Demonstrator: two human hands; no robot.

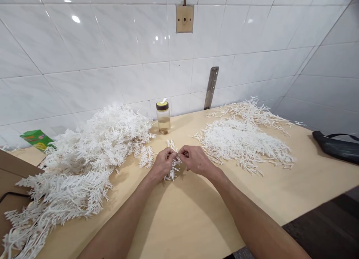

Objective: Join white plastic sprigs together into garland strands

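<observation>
Right of the tall white pile (106, 139), your left hand (165, 162) pinches a white branched sprig (174, 170) over the table (182, 221); your right hand (195, 160) pinches it too. You seem to be working its stems; the next move likely calls for a light, precise pinch. Room shows between your forearms (126, 210); the flatter pile (245, 141) lies rightward, the front edge (316, 205) passing beneath your right forearm (246, 212).

This looks to me like a makeshift room for handwork, though whether in a home or a workshop I can't tell: glossy white wall tiles (112, 38), a tan wall plate (184, 20), and a broad pale table (179, 225) bearing heaps of white branching sprigs (244, 141).
</observation>
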